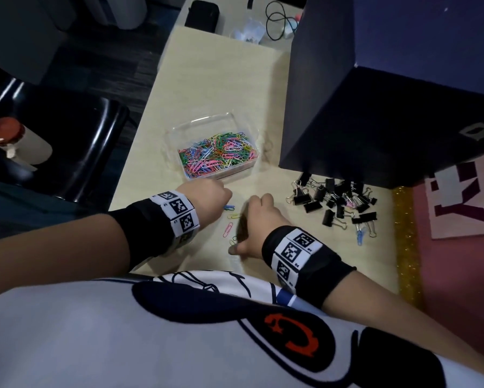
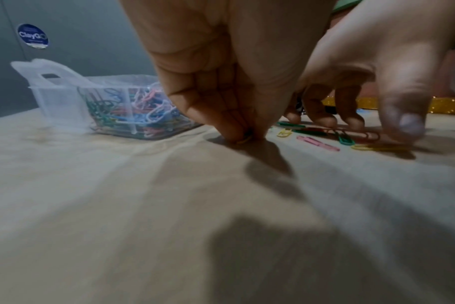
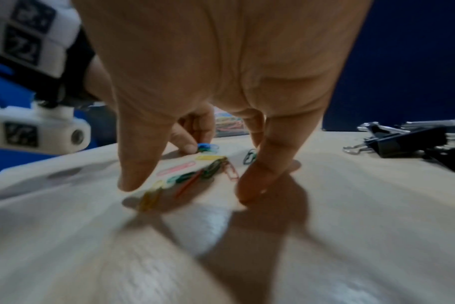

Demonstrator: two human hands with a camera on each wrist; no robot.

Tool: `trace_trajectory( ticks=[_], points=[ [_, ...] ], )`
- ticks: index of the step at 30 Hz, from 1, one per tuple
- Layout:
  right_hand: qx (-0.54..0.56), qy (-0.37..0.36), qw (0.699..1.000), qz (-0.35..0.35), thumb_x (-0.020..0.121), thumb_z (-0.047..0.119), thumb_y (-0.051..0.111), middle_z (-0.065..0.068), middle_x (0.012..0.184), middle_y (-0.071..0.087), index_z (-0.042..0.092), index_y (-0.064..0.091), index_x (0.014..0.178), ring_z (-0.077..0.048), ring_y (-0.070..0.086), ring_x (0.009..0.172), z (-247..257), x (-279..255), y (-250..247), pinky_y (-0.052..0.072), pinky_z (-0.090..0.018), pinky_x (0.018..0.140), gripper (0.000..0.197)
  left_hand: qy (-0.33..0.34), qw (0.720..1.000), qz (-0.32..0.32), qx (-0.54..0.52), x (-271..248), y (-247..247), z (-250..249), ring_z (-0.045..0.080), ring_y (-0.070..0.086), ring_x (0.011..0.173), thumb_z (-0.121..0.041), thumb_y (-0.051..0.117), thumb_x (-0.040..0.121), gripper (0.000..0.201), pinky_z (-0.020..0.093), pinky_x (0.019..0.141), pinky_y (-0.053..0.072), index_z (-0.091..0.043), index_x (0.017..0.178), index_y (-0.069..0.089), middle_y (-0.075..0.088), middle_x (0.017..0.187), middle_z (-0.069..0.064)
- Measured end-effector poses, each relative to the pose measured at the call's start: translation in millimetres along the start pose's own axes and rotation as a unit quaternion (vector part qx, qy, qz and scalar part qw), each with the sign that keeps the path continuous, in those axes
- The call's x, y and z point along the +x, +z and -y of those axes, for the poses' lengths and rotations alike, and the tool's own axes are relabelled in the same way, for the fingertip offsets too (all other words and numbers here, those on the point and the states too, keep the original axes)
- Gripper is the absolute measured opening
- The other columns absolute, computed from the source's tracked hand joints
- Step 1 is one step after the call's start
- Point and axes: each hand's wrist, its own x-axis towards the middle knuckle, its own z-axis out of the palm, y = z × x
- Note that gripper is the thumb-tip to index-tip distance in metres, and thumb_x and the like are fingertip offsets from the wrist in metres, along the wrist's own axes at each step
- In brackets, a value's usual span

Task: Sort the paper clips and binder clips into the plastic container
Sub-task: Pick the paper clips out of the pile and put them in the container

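A clear plastic container [image 1: 179,130] holding many coloured paper clips stands on the pale table [image 1: 213,79]; its wall [image 2: 62,102] also shows in the left wrist view. A few loose paper clips [image 1: 229,227] lie between my hands. My left hand [image 1: 224,204] has its fingertips [image 2: 234,133] pinched together on the tabletop around one small clip [image 2: 244,140], next to a blue clip [image 3: 207,147]. My right hand [image 1: 242,236] arches over the loose clips [image 3: 195,176], its spread fingertips [image 3: 255,185] touching the table and gripping nothing. A heap of black binder clips [image 1: 338,200] lies to the right.
A tall dark blue box [image 1: 347,107] stands just behind the binder clips. A pink mat with a gold glitter edge [image 1: 406,242] borders the table on the right. A black chair [image 1: 89,141] and a red-capped bottle [image 1: 4,133] are off the left edge.
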Motion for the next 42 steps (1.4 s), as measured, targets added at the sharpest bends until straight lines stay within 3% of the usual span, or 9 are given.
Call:
trace_trajectory(
  ticks=[5, 9, 14, 20, 24, 28, 33, 38, 42],
  points=[
    [0.022, -0.071, 0.997, -0.018, 0.082, 0.019, 0.067, -0.012, 0.121, 0.037, 0.011, 0.044, 0.123, -0.035, 0.053, 0.105, 0, 9, 2, 0.045, -0.038, 0.090, 0.047, -0.015, 1.000, 0.005, 0.014, -6, 0, 4, 0.032, 0.059, 0.091, -0.012, 0.042, 0.091, 0.019, 0.036, 0.072, 0.049, -0.006, 0.099, 0.058, 0.060, 0.101, 0.014],
    [-0.004, -0.102, 0.994, -0.036, 0.086, 0.005, 0.054, -0.013, 0.112, 0.045, 0.011, 0.054, 0.112, -0.036, 0.056, 0.096, -6, 17, 0, 0.048, -0.039, 0.085, 0.027, -0.019, 1.000, 0.010, 0.010, -12, 1, 7, 0.033, 0.060, 0.091, -0.013, 0.042, 0.091, 0.021, 0.038, 0.074, 0.051, -0.007, 0.101, 0.059, 0.061, 0.101, 0.013],
    [0.010, -0.080, 0.995, -0.059, 0.087, 0.006, 0.051, -0.009, 0.113, 0.054, 0.016, 0.060, 0.108, -0.029, 0.056, 0.105, -11, 27, -15, 0.045, -0.033, 0.088, 0.025, -0.048, 0.998, -0.017, -0.045, -19, -8, 9, 0.032, 0.059, 0.097, -0.016, 0.043, 0.092, 0.025, 0.036, 0.078, 0.050, -0.012, 0.109, 0.060, 0.060, 0.109, 0.010],
    [0.159, -0.098, 0.964, -0.191, 0.083, 0.013, 0.063, 0.001, 0.092, 0.063, 0.018, 0.066, 0.092, -0.017, 0.061, 0.087, 4, 32, -54, 0.048, -0.027, 0.085, 0.011, -0.082, 0.970, -0.186, -0.136, -28, -41, 31, 0.030, 0.058, 0.105, -0.024, 0.051, 0.091, 0.026, 0.034, 0.083, 0.044, -0.016, 0.111, 0.065, 0.064, 0.111, 0.009],
    [0.209, -0.113, 0.942, -0.238, 0.085, 0.025, 0.066, -0.003, 0.112, 0.057, 0.020, 0.062, 0.110, -0.017, 0.060, 0.097, 14, 37, -73, 0.045, -0.027, 0.092, 0.026, -0.114, 0.954, -0.223, -0.163, -26, -56, 48, 0.029, 0.059, 0.104, -0.031, 0.057, 0.090, 0.030, 0.036, 0.087, 0.047, -0.018, 0.116, 0.064, 0.062, 0.113, 0.009],
    [0.120, -0.041, 0.974, -0.188, 0.087, 0.023, 0.059, -0.008, 0.118, 0.055, 0.017, 0.062, 0.110, -0.026, 0.057, 0.105, 2, 33, -69, 0.045, -0.030, 0.093, 0.024, -0.078, 0.946, -0.251, -0.188, -25, -48, 43, 0.029, 0.059, 0.102, -0.032, 0.065, 0.084, 0.034, 0.037, 0.089, 0.047, -0.018, 0.115, 0.061, 0.055, 0.116, 0.009],
    [-0.012, 0.018, 1.000, -0.017, 0.082, 0.037, 0.067, -0.012, 0.119, 0.057, 0.012, 0.055, 0.118, -0.030, 0.056, 0.111, -5, 25, -31, 0.045, -0.031, 0.090, 0.046, -0.012, 0.992, -0.081, -0.094, -24, -24, 8, 0.025, 0.059, 0.101, -0.045, 0.055, 0.088, 0.029, 0.032, 0.078, 0.046, -0.021, 0.102, 0.061, 0.062, 0.107, 0.002],
    [-0.019, -0.025, 0.998, -0.056, 0.091, 0.016, 0.053, -0.011, 0.119, 0.049, 0.012, 0.051, 0.119, -0.031, 0.055, 0.112, -4, 26, -10, 0.045, -0.035, 0.090, 0.028, 0.020, 0.999, 0.038, 0.005, -16, -3, -18, 0.029, 0.061, 0.096, -0.056, 0.053, 0.086, 0.043, 0.031, 0.065, 0.039, -0.016, 0.101, 0.060, 0.064, 0.103, 0.007],
    [-0.048, -0.047, 0.996, -0.063, 0.093, 0.010, 0.046, -0.011, 0.118, 0.052, 0.012, 0.054, 0.118, -0.031, 0.056, 0.109, -7, 27, -10, 0.045, -0.034, 0.087, 0.027, 0.026, 0.999, 0.036, 0.023, -10, -3, -24, 0.032, 0.062, 0.095, -0.034, 0.050, 0.092, 0.026, 0.032, 0.064, 0.041, -0.013, 0.103, 0.061, 0.064, 0.103, 0.011]
  ],
)
